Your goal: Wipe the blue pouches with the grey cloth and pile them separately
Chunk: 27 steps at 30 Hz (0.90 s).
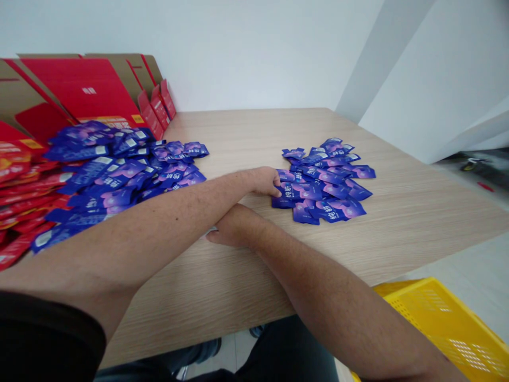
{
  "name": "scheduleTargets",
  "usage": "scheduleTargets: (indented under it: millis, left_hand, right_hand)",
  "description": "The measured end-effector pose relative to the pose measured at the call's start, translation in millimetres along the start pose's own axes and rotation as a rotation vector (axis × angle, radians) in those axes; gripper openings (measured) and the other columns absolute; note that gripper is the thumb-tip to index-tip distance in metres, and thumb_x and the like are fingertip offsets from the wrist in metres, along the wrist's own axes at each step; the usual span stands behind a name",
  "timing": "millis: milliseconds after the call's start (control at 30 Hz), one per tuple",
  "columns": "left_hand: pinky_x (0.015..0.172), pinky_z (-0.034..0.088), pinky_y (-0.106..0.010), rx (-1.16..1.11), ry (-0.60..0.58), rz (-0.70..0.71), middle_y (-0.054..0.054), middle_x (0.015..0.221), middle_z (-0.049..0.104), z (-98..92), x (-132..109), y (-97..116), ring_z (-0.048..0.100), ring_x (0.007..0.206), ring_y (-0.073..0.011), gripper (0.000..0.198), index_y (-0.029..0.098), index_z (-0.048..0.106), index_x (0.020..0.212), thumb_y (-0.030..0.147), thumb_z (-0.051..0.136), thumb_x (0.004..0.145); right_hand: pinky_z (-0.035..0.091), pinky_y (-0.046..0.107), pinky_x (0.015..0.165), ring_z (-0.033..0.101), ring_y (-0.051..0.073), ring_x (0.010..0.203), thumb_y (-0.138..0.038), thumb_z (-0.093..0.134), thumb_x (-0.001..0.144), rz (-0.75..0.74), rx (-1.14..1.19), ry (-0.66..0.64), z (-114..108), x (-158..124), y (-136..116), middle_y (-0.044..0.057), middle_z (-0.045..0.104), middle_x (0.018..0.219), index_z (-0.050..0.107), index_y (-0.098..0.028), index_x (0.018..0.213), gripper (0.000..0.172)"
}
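- Blue-violet foil sachets (324, 183) lie in a loose, overlapping pile on the right half of the tabletop (401, 223) in the head view. A second, larger heap of sachets (115, 170) spreads across the left half, well apart from the first.
- Left hand (264, 181) reaches across the tabletop, its fingers (278, 183) curled down onto the near-left edge of the right pile. I cannot tell whether they pinch a sachet or only touch it.
- Right hand (233, 228) lies on the tabletop just below the left forearm (159, 228) and seems to touch it, so the two hands are close but not clasped. A pale sliver (212, 230) shows at its fingertips, too small to name, so I cannot tell whether this hand holds anything.
- Step in hand, as judged from this: handwork at the edge of the right pile. The sachets overlap there, so freeing a single one calls for a light pull from the top layer.
- Flattened red-and-kraft cartons (87, 87) stand behind the left heap, and red packets (19, 185) are massed against its left side.
- Yellow perforated plastic crate (437, 323) sits low at lower right, beyond the tabletop's near edge. A black sleeve (43, 334) covers the left upper arm.
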<state>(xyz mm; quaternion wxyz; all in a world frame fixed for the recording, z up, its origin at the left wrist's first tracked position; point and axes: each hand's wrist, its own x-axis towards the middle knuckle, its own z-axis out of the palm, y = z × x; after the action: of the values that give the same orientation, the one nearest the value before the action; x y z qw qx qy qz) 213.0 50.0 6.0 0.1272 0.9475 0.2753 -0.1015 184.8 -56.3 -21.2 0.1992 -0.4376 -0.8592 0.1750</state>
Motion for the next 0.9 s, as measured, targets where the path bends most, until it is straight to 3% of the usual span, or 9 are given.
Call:
scheduleTargets:
  millis: [200, 400, 500, 667, 900]
  left_hand:
    - [0.065, 0.043, -0.025, -0.097, 0.058, -0.039, 0.001, 0.083, 0.074, -0.2, -2.3, -5.3, 0.065, 0.077, -0.0153, 0.027, 0.023, 0.077, 0.094, 0.040, 0.078, 0.074]
    - [0.063, 0.047, -0.026, -0.597, 0.065, -0.163, 0.002, 0.063, 0.062, 3.4, -12.8, -12.9, 0.057, 0.059, -0.0118, 0.003, 0.021, 0.074, 0.079, 0.022, 0.072, 0.078]
    - [0.057, 0.044, -0.025, -0.806, 0.138, -0.242, 0.003, 0.057, 0.053, 0.9, -24.6, -17.4, 0.050, 0.055, -0.0098, 0.010, 0.019, 0.068, 0.071, 0.018, 0.069, 0.082]
    - [0.056, 0.045, -0.022, -1.076, 0.439, -0.298, 0.002, 0.062, 0.051, -8.0, -58.1, -28.5, 0.050, 0.056, -0.0089, 0.018, 0.019, 0.054, 0.071, 0.020, 0.060, 0.089]
    - [0.070, 0.057, -0.027, -1.238, 1.041, -0.439, 0.001, 0.085, 0.061, -16.6, -123.0, -58.5, 0.064, 0.079, -0.0145, 0.003, 0.024, 0.050, 0.096, 0.024, 0.047, 0.095]
  right_hand:
    - [0.041, 0.048, 0.117, 0.049, 0.033, 0.142, -0.019, 0.071, 0.083, -0.007, 0.009, -0.017, -4.8, -0.7, -3.3, 0.014, 0.055, 0.153, 0.058, -0.017, 0.141, 0.059]
    - [0.039, 0.045, 0.119, 0.051, 0.033, 0.141, -0.023, 0.074, 0.081, 0.013, -0.033, -0.035, -3.1, 1.0, -1.7, 0.018, 0.054, 0.154, 0.059, -0.013, 0.139, 0.060]
    - [0.045, 0.042, 0.113, 0.057, 0.033, 0.134, -0.021, 0.071, 0.082, -0.024, -0.042, -0.045, -3.8, 1.5, -2.6, 0.016, 0.062, 0.145, 0.064, -0.013, 0.133, 0.053]
    - [0.052, 0.039, 0.099, 0.065, 0.029, 0.116, -0.019, 0.068, 0.084, -0.080, -0.057, -0.062, -6.1, -0.3, -4.5, 0.014, 0.070, 0.125, 0.072, -0.016, 0.115, 0.032]
    - [0.049, 0.034, 0.095, 0.064, 0.024, 0.104, -0.024, 0.066, 0.087, -0.043, -0.092, -0.079, -8.8, -2.5, -3.7, 0.010, 0.067, 0.103, 0.072, -0.017, 0.110, 0.025]
